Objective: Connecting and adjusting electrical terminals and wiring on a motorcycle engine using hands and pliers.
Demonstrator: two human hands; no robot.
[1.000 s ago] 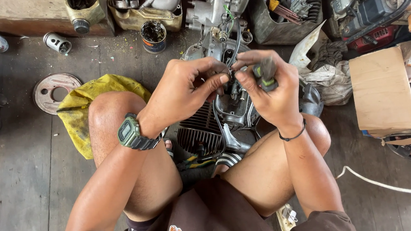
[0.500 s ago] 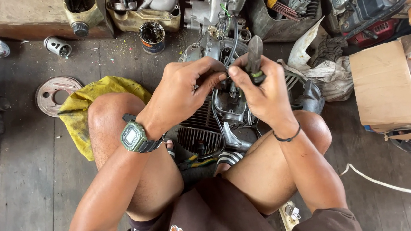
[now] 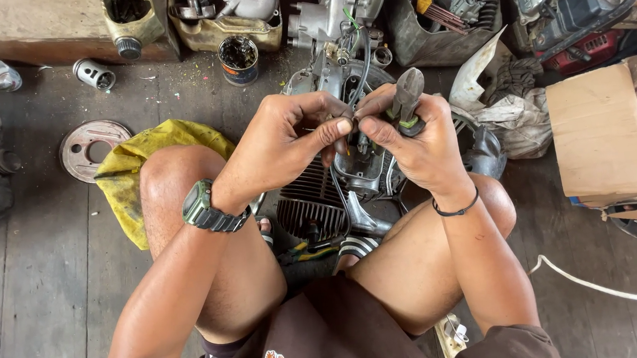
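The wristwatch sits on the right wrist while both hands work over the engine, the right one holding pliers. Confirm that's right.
Not quite: the wristwatch is on the left wrist; the right wrist wears a thin black band. The head view shows it. Both hands do work over the engine, the right hand holding pliers.

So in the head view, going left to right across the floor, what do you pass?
Round metal disc → yellow cloth → left hand → right hand, gripping a dark tool over the small engine → crumpled grey rag → cardboard box.
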